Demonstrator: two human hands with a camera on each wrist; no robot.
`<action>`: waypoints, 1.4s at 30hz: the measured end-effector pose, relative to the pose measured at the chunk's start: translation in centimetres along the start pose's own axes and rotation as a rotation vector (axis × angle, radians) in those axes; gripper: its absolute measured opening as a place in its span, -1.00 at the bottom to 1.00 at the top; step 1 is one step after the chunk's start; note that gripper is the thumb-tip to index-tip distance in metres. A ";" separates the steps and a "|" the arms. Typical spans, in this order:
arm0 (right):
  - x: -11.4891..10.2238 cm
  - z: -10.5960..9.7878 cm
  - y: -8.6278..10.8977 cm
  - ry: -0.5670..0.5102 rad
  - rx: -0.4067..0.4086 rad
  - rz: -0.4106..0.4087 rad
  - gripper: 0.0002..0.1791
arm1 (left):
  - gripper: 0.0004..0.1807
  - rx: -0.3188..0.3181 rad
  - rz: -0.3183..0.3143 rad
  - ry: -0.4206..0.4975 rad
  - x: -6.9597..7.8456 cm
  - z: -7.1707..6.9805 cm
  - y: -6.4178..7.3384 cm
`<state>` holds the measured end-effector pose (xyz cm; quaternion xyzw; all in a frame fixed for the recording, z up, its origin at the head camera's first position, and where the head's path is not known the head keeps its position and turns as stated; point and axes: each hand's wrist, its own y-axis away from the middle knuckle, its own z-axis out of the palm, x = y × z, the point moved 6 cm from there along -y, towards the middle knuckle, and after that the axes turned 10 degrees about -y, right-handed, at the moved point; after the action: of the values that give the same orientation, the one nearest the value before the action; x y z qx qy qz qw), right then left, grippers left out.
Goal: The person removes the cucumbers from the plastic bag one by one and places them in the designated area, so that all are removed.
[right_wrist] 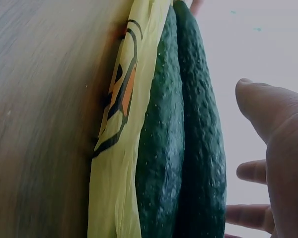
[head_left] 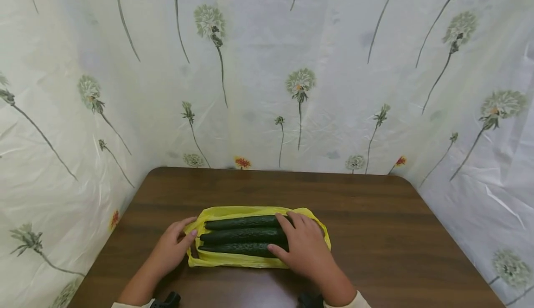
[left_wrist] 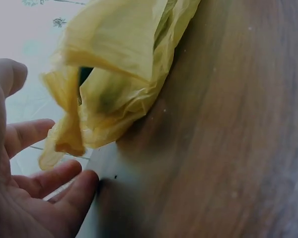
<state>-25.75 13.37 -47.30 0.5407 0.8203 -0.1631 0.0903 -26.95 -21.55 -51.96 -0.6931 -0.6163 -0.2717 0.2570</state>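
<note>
Three dark green cucumbers (head_left: pixel 242 235) lie side by side in a yellow plastic bag (head_left: pixel 233 260), its edges rolled down around them. At the bag's left end is my left hand (head_left: pixel 171 247), fingers loosely bent and spread; the left wrist view shows the fingers beside a twisted corner of the bag (left_wrist: pixel 114 44), not closed round it. Over the cucumbers' right ends spreads my right hand (head_left: pixel 308 247), hiding those ends. In the right wrist view, its thumb and fingers stand extended beside two bumpy cucumbers (right_wrist: pixel 201 114); whether they touch, I cannot tell.
A brown wooden table (head_left: pixel 375 243) with rounded far corners carries the bag. White sheeting (head_left: pixel 258 67) with a dandelion print hangs behind it and on both sides. Black wrist straps (head_left: pixel 167 300) show at the bottom edge.
</note>
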 end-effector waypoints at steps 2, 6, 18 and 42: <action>-0.1 0.2 -0.2 -0.006 -0.006 0.005 -0.05 | -0.46 0.003 -0.014 0.013 -0.1 0.1 0.0; -0.2 0.5 -0.5 -0.004 -0.014 0.000 -0.05 | -0.45 0.005 -0.034 0.050 -0.1 0.5 -0.1; -2.1 1.1 -1.1 -0.006 0.001 -0.073 -0.12 | -0.48 0.061 -0.051 0.127 -0.4 0.5 -0.8; -3.4 2.9 -1.7 -0.016 -0.031 -0.052 -0.26 | -0.49 0.070 -0.021 0.149 -1.0 0.6 -0.3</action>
<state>-26.00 8.80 -48.58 0.5163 0.8358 -0.1571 0.1010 -27.27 -21.84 -53.09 -0.6552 -0.6118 -0.3034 0.3231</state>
